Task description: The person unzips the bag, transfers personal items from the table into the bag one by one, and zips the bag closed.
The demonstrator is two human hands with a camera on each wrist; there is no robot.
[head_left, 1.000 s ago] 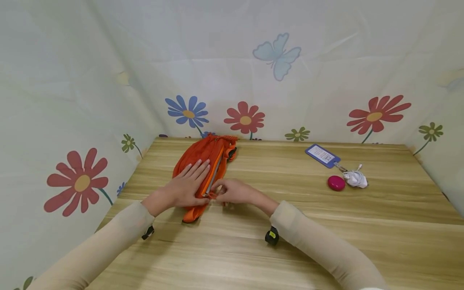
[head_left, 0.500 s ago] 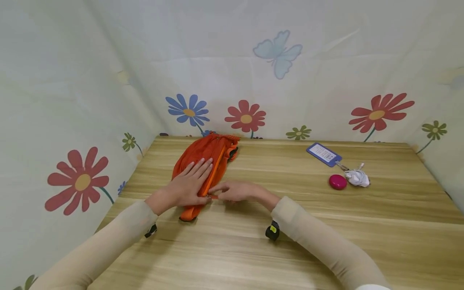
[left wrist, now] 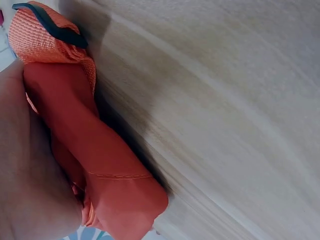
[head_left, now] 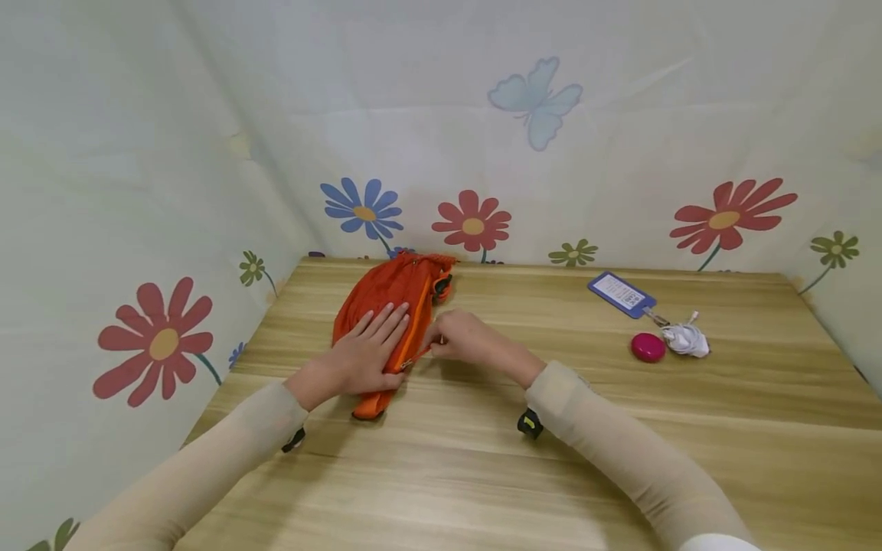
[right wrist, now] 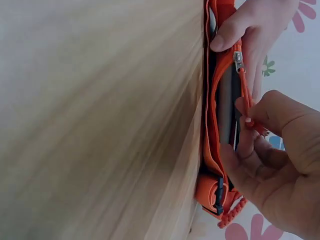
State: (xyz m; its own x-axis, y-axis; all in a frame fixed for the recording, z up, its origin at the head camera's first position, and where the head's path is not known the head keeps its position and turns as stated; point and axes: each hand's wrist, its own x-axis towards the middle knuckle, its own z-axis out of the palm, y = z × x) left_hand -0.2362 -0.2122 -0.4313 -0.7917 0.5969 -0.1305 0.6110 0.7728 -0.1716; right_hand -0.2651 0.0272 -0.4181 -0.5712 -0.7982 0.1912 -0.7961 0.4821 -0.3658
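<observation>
An orange waist bag (head_left: pixel 375 295) lies at the back left of the table. My left hand (head_left: pixel 364 353) rests flat on it, fingers straight and thumb by the zipper's near end. My right hand (head_left: pixel 470 338), just right of the bag, pinches the orange cord zipper pull (right wrist: pixel 245 90) between thumb and finger. The cord stretches from the metal zipper slider (right wrist: pixel 238 61) to these fingers. In the right wrist view the pocket stands unzipped below the slider, with a grey interior (right wrist: pixel 227 107) showing. A rolled strap with a black buckle (right wrist: pixel 219 195) is at the bag's far end.
On the right of the table (head_left: pixel 482 474) lie a blue card holder (head_left: pixel 622 295) with a clip, a round magenta case (head_left: pixel 648 347) and a bundled white cable (head_left: pixel 685 339). A flower-printed curtain (head_left: pixel 427 130) stands behind and at the left.
My right hand has moved away along the zipper toward the bag's far end, drawing the cord pull out straight. The left hand stays on the bag. The head view has shifted slightly.
</observation>
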